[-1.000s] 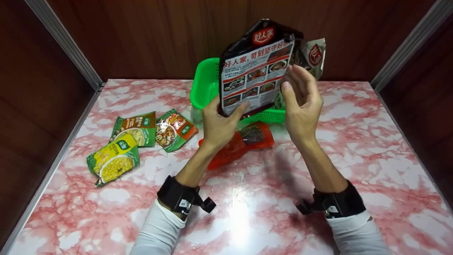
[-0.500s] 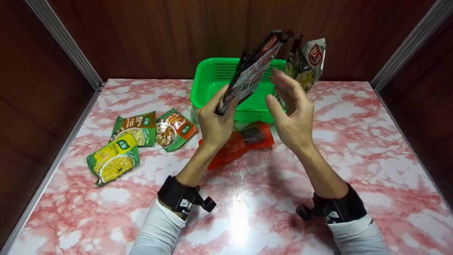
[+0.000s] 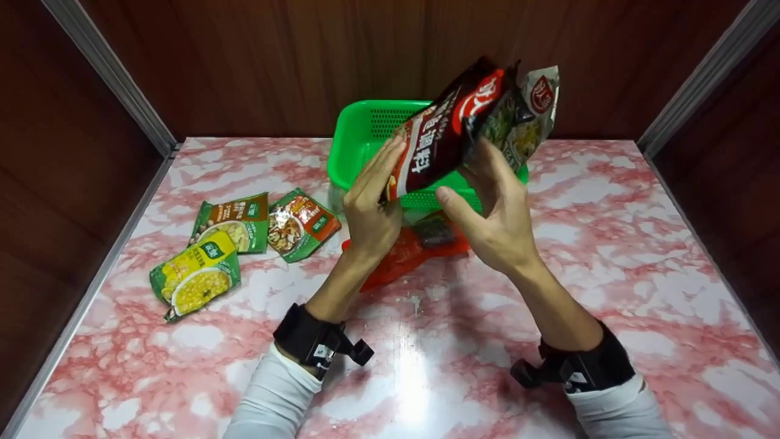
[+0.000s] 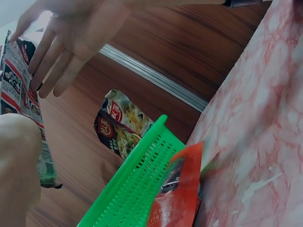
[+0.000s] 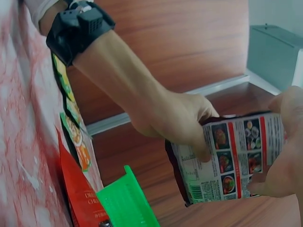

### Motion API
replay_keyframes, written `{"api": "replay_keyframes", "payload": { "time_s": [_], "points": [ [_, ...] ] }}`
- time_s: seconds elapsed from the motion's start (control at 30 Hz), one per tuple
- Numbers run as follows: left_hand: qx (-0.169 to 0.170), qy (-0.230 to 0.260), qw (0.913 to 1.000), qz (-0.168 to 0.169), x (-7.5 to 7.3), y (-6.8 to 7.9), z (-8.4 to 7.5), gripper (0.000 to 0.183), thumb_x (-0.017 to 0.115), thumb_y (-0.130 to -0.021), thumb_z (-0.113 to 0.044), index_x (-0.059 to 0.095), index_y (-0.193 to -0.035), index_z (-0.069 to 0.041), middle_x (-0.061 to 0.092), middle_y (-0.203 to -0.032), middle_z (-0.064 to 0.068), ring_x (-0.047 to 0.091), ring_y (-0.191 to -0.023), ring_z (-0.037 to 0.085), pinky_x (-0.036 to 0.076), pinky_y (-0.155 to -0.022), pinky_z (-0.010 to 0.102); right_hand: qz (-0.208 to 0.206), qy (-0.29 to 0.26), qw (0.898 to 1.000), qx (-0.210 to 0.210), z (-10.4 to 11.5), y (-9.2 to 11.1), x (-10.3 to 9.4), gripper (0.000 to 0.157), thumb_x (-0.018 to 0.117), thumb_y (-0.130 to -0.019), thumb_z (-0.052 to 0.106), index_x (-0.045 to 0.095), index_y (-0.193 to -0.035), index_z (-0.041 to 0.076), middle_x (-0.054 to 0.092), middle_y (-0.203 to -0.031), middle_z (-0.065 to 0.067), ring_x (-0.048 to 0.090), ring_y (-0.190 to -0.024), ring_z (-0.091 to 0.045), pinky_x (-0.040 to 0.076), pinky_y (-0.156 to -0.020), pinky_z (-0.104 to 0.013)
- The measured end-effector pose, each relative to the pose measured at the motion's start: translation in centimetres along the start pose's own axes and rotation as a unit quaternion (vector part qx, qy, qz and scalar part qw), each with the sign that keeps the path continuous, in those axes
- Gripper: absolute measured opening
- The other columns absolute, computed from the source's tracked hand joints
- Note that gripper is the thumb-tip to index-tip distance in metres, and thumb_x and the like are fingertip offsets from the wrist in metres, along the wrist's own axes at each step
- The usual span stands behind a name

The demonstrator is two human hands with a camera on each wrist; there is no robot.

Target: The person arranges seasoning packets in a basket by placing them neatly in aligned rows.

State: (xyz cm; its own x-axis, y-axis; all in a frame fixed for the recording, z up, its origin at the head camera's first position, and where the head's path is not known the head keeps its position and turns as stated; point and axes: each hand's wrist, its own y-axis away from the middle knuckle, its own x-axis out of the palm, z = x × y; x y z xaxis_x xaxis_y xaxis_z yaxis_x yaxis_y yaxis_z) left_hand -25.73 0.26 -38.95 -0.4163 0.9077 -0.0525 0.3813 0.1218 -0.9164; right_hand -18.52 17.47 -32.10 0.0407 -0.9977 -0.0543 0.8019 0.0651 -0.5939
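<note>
My left hand [image 3: 372, 207] grips a dark maroon seasoning packet [image 3: 439, 137] by its lower left edge, thumb on one face and fingers on the other. In the head view its front, with a red logo and white lettering, faces up and left. The printed back of the packet [image 5: 232, 161] shows in the right wrist view. Beside its right edge is my right hand [image 3: 496, 213], fingers extended; in the left wrist view, the right hand [image 4: 71, 42] reaches toward the packet's upper part. Whether those fingertips touch it, I cannot tell. The packet is above a green basket [image 3: 353, 137].
Upright packets [image 3: 536, 110] stand in the basket's right end. In front of it lies a red pouch [image 3: 390, 265]. To the left are a yellow packet [image 3: 201, 274], a brown-and-green packet [image 3: 237, 219] and an orange-and-green packet [image 3: 303, 224]. Wood-grain walls enclose the table.
The seasoning packet has turned over in my left hand, from its printed back, through edge-on, to its maroon front. My right hand has shifted left and slightly down.
</note>
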Motion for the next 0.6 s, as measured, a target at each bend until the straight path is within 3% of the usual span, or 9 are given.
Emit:
{"api": "replay_keyframes", "payload": {
  "time_s": [0.1,0.23,0.4,0.6],
  "points": [
    [0.028,-0.042,0.9987,0.006,0.1,0.3,0.0,0.037,0.062,-0.107,0.014,0.077,-0.14,0.004,0.078,-0.143,0.022,0.074,-0.139,0.04,0.055,-0.125,0.046,0.004,-0.022,1.0,0.021,0.4,0.2,0.1,0.077,0.074,-0.099,0.004,0.043,-0.169,-0.005,0.058,-0.166,-0.024,0.059,-0.156,-0.037,0.048,-0.131,-0.039],
    [0.068,-0.096,0.9929,0.016,0.1,0.6,0.1,0.033,0.065,-0.11,0.003,0.077,-0.141,0.001,0.078,-0.145,0.019,0.073,-0.141,0.037,0.053,-0.127,0.047,-0.02,-0.037,0.998,0.053,0.6,0.2,0.3,0.064,0.072,-0.102,0.007,0.052,-0.162,-0.001,0.067,-0.154,-0.022,0.069,-0.143,-0.031,0.057,-0.121,-0.036],
    [0.128,-0.154,0.9796,0.018,0.3,1.0,0.0,0.043,0.061,-0.105,0.017,0.078,-0.14,-0.001,0.079,-0.144,0.018,0.074,-0.139,0.036,0.056,-0.124,0.05,-0.064,-0.046,0.994,0.074,0.4,0.2,0.6,0.045,0.068,-0.107,0.01,0.063,-0.151,0.001,0.073,-0.142,-0.02,0.075,-0.13,-0.028,0.062,-0.111,-0.036],
    [0.175,-0.205,0.9629,0.006,0.7,1.4,-0.2,0.043,0.067,-0.103,0.016,0.079,-0.139,-0.004,0.081,-0.142,0.015,0.076,-0.136,0.033,0.057,-0.122,0.048,-0.108,-0.135,0.981,0.086,0.2,0.0,1.1,0.038,0.061,-0.11,0.008,0.062,-0.147,-0.001,0.074,-0.135,-0.017,0.076,-0.121,-0.028,0.065,-0.105,-0.04]
  ]
}}
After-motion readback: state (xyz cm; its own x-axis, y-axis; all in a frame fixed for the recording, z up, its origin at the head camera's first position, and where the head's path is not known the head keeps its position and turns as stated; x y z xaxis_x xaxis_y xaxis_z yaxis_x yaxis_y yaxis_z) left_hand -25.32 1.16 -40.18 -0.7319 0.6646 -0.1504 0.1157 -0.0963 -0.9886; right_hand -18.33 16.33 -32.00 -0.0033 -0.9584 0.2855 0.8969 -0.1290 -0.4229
